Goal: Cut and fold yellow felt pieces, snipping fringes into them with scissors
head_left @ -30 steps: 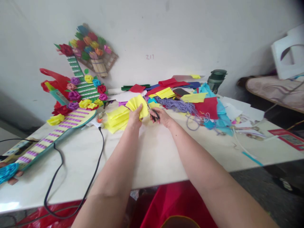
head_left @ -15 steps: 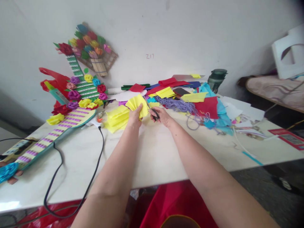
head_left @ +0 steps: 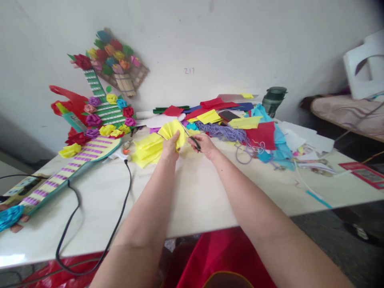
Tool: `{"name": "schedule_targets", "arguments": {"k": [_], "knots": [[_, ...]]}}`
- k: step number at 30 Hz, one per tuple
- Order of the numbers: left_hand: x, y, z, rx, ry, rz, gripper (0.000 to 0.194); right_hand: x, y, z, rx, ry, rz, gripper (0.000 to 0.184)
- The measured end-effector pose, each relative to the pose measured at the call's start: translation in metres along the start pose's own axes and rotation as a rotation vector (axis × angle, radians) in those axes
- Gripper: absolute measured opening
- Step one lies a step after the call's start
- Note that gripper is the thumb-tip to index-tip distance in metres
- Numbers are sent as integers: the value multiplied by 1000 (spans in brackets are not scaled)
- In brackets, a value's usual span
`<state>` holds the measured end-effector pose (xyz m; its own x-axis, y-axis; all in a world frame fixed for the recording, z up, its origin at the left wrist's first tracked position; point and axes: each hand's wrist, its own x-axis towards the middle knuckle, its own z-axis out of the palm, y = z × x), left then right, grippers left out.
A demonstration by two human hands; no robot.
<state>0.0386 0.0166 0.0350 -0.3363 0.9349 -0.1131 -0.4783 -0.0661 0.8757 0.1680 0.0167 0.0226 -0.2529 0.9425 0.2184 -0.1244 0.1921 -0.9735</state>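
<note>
My left hand (head_left: 171, 147) is closed on a gathered, fanned-out piece of yellow crepe paper (head_left: 171, 131). My right hand (head_left: 204, 146) grips black-handled scissors (head_left: 195, 143), whose blades point up and left at the right edge of the fanned paper. Whether the blades touch the paper I cannot tell. Under and left of my left hand lies a stack of yellow crepe paper (head_left: 146, 150). Right of the scissors sits a tangle of purple yarn (head_left: 222, 132).
Coloured paper sheets, a red one (head_left: 263, 136) among them, spread along the back near a dark green bottle (head_left: 273, 101). At left stand a green striped panel (head_left: 109, 114) with paper flowers and a glue bottle (head_left: 73, 121). A black cable (head_left: 129, 186) loops over the table's front edge.
The scissors have shifted slightly in my right hand, their handles now closer together. My left hand and the yellow paper stay nearly in place.
</note>
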Motion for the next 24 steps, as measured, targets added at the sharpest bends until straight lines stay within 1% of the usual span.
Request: {"name": "schedule_targets", "arguments": {"k": [7, 15, 18, 24], "knots": [[1, 0, -1, 5, -11, 8, 29, 0, 0, 2, -9, 18, -18, 31], [1, 1, -1, 9, 35, -12, 25, 1, 1, 4, -4, 28, 0, 31], [3, -1, -2, -2, 28, -10, 26, -1, -2, 3, -4, 13, 30, 31], [2, -1, -1, -29, -19, -27, 24, -6, -7, -1, 35, -65, 43, 35]]}}
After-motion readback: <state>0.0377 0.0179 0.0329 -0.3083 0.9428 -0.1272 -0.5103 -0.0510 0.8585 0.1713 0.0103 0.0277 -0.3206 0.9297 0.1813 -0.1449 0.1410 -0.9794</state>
